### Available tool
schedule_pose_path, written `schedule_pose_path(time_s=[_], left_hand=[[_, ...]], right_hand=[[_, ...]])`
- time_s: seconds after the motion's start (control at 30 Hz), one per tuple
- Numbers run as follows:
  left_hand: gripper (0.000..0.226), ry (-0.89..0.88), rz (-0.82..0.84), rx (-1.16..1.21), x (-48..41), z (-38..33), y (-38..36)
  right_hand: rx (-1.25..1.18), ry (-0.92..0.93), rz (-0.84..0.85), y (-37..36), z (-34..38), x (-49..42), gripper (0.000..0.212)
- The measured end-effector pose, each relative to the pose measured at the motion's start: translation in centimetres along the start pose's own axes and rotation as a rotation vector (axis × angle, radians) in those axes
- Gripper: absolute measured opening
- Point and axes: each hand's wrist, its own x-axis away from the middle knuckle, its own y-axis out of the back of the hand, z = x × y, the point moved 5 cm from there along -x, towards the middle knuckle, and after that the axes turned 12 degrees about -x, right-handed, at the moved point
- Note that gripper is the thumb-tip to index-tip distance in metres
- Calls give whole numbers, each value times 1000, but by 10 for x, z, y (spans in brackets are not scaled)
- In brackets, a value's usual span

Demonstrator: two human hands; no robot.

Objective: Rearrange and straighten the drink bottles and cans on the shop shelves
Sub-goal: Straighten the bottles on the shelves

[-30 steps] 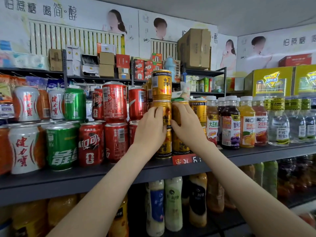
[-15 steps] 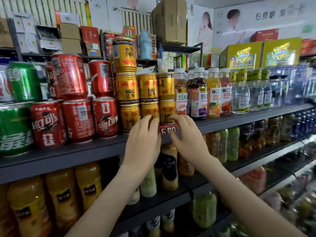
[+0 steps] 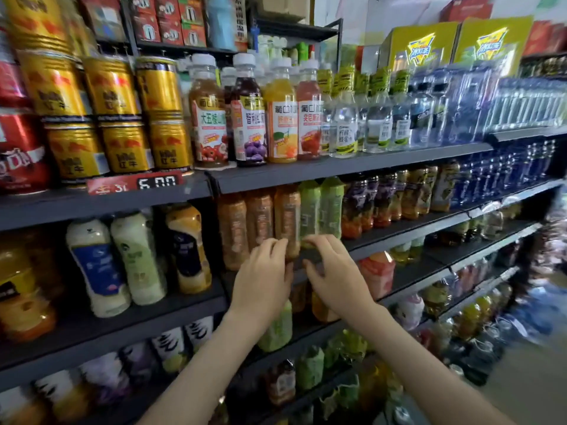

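At ten o'clock, gold cans (image 3: 116, 118) stand two high, packed side by side up to the front edge of the upper shelf (image 3: 352, 167), above a red price tag (image 3: 135, 182). At twelve o'clock, juice bottles (image 3: 248, 118) stand touching one another. At centre, on the second shelf (image 3: 414, 236), orange bottles (image 3: 259, 222) and green bottles (image 3: 320, 210) stand upright in a tight row. Their bases are at the front lip, with little headroom under the shelf above.

At six o'clock, the left hand (image 3: 264, 280) has bent fingers with tips at an orange bottle's base. Just beside it, the right hand (image 3: 334, 277) has bent fingers at a green bottle's base. Whether either hand grips cannot be told. A narrow gap separates the thumbs.
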Motion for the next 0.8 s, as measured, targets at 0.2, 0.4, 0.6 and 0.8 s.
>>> schedule_pose_path(time_s=[0.2, 0.4, 0.6, 0.8], left_hand=[[49, 40, 191, 1, -10, -81, -68], [49, 27, 289, -2, -39, -141, -123], [49, -22, 412, -6, -62, -201, -205], [49, -59, 511, 72, -114, -281, -277]], right_hand=[[9, -171, 39, 50, -99, 41, 41], [31, -222, 46, 86, -180, 47, 37], [67, -332, 101, 111, -274, 57, 38], [141, -479, 115, 174, -365, 55, 43]])
